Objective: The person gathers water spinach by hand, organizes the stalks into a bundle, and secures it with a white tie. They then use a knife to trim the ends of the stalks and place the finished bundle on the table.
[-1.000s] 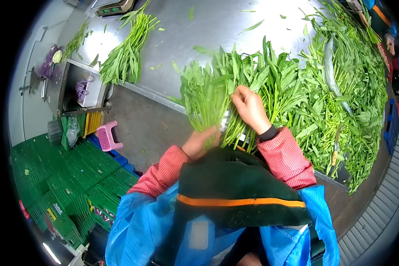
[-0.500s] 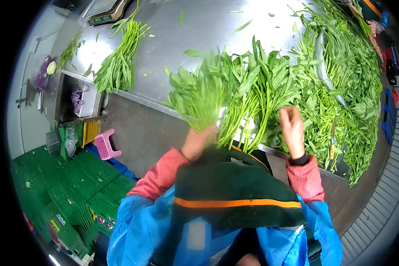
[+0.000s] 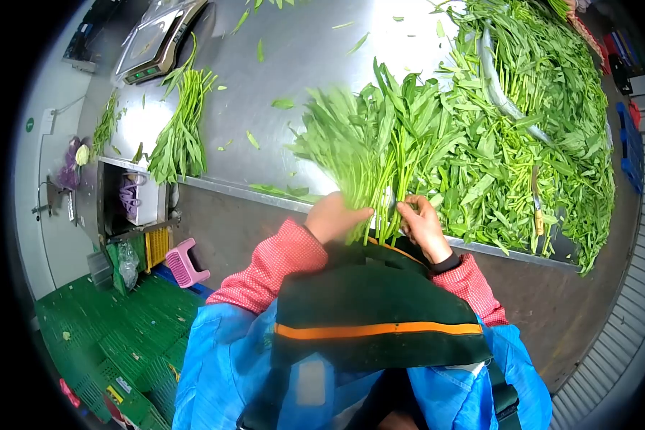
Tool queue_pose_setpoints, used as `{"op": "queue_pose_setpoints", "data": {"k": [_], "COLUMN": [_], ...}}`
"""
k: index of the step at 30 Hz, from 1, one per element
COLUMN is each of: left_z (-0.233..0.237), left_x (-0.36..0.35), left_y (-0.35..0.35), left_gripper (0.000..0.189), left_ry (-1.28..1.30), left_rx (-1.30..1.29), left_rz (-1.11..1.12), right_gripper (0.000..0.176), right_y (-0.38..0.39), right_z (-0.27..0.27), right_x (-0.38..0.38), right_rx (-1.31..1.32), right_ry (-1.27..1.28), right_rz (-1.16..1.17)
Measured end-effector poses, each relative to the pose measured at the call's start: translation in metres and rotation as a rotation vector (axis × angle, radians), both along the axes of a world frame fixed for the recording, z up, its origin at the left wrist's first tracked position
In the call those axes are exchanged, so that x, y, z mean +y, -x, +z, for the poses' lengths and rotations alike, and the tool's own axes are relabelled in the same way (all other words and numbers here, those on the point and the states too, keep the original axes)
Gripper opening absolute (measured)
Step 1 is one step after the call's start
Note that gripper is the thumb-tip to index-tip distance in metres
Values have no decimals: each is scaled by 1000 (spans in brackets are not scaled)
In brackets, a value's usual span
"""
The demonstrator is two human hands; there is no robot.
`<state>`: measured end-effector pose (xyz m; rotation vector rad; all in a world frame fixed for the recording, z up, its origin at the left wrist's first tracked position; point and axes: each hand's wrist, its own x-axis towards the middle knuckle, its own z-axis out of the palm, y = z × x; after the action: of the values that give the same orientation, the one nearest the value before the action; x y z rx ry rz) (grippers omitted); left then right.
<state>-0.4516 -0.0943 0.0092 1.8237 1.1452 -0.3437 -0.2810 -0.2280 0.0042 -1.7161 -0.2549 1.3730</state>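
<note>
At the metal table's front edge, my left hand (image 3: pixel 335 217) is closed around the stems of a bunch of leafy greens (image 3: pixel 347 143), slightly blurred. My right hand (image 3: pixel 424 226) pinches stems of a neighbouring bunch (image 3: pixel 414 129) just to the right, thumb and fingers together. The two bunches touch, leaves pointing away from me. A large heap of loose greens (image 3: pixel 552 93) covers the table's right side. On the heap's near part lies a knife with a yellowish handle (image 3: pixel 538 222).
Another bunch (image 3: pixel 182 125) lies on the metal table (image 3: pixel 244 107) at left, near a scale (image 3: pixel 154 46). A pale tube-like strip (image 3: pixel 496 89) crosses the heap. Below left are a pink stool (image 3: pixel 186 264) and green plastic flooring (image 3: pixel 115 322).
My right hand has moved left and closed on stems. My left hand and its bunch have shifted right, towards the other bunch. The view has turned slightly.
</note>
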Motion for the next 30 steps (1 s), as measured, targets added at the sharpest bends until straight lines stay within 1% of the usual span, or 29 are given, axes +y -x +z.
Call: {"op": "queue_pose_setpoints", "data": {"k": [1, 3, 4, 6, 9, 12, 16, 17, 18, 20, 21, 22, 24, 25, 26, 28, 30], "left_z": [-8, -24, -25, -26, -6, 5, -6, -8, -10, -11, -11, -11, -10, -7, -1, 2, -3], "left_x": [-5, -13, -14, -14, -23, -21, -25, -25, -25, -24, -23, -23, -22, -21, -19, -18, -20], "left_y": [1, 3, 2, -2, -10, -2, 10, 12, 13, 15, 16, 15, 13, 12, 12, 15, 20], "left_gripper": [43, 39, 38, 39, 40, 43, 37, 36, 36, 37, 37, 40, 44, 48, 52, 63, 75], "left_ry": [-25, -73, -2, 140, 518, 858, 976, 1002, 1029, 1084, 1110, 1122, 1149, 1182, 1212, 1230, 1213], "left_rx": [-84, -254, -275, -319, -700, -727, -722, -720, -718, -726, -728, -724, -716, -723, -730, -773, -846], "left_rz": [27, 78, 76, 76, 308, 476, 530, 524, 520, 510, 504, 500, 487, 515, 547, 603, 643], "right_gripper": [19, 19, 20, 19, 18, 19, 19, 16, 17, 20, 26, 30, 32, 29, 25, 22, 21], "right_y": [0, 2, 3, 8, 25, 25, 15, 15, 6, -11, -18, -24, -23, -19, -16, -15, -16], "right_z": [0, -20, -20, -15, -1, 9, 11, 22, 18, 30, 24, 11, -15, -13, -27, -21, -27], "right_x": [-1, -4, -2, 0, 12, 17, 6, 1, -4, -5, -3, -1, 6, 13, 18, 18, 11], "right_rx": [5, -69, -109, -33, 60, 85, -347, -394, -599, -466, -432, -445, -563, -463, -443, -446, -276], "right_ry": [7, -56, -90, -90, -218, -250, -310, -340, -398, -139, -152, -165, -179, -160, -286, -220, -245], "right_rz": [-6, 89, 136, 208, 162, 217, 497, 332, 279, 117, 53, 57, 146, 185, 185, 245, 196]}}
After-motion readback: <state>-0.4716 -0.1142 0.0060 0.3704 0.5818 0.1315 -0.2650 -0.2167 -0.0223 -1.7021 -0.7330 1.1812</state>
